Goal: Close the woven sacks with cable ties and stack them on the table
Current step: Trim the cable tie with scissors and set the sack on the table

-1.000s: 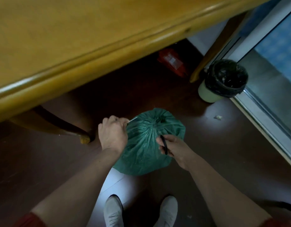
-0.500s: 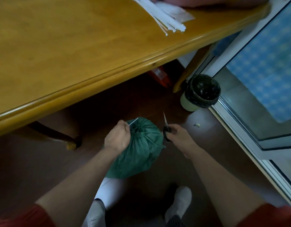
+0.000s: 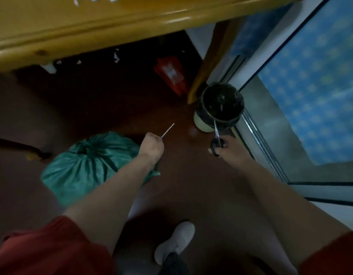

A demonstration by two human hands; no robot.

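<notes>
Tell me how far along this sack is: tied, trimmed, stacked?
Tied, apparently: the green sack sits on the floor with its neck gathered shut. Trimming looks in hand: the left hand holds a thin white strip, the right hand holds scissors near the bin. Left: lifting it onto the table.

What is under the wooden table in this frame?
Under the wooden table, on the dark floor, lie a red package and a few white scraps. The tabletop hides the space farther back.
</notes>
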